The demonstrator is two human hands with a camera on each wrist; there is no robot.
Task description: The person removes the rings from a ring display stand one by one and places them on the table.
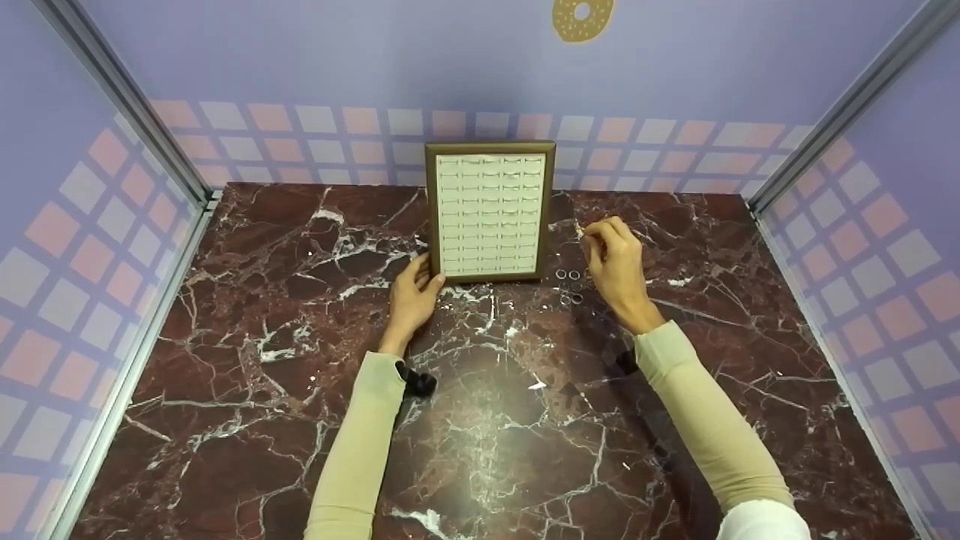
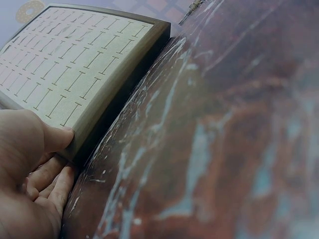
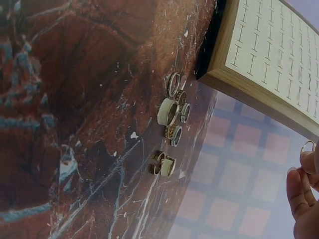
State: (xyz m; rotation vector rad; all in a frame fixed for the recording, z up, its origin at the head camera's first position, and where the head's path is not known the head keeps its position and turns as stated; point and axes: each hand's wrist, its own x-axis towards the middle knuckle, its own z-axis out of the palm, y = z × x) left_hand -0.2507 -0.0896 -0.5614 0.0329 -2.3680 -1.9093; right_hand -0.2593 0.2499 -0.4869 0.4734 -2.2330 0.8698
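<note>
A wood-framed ring display board (image 1: 491, 217) with a pale pad and rows of slits stands at the back of the marble-patterned table. My left hand (image 1: 412, 296) grips its lower left corner, thumb (image 2: 59, 138) on the front edge and other fingers beneath and behind. To the right of the board, my right hand (image 1: 619, 259) pinches a thin ring (image 3: 309, 142) between thumb and fingertips, above the table. Several loose rings (image 3: 168, 112), silver-coloured and gold-coloured, some wide and some narrow, lie close together on the table beside the board. Whether the slits hold any rings is too small to tell.
The dark red marble-patterned table (image 1: 480, 450) carries white veins and small pale specks. Purple walls with a checked pattern (image 1: 345, 135) close it in at the back and both sides, with metal rails (image 1: 142, 112) at the corners.
</note>
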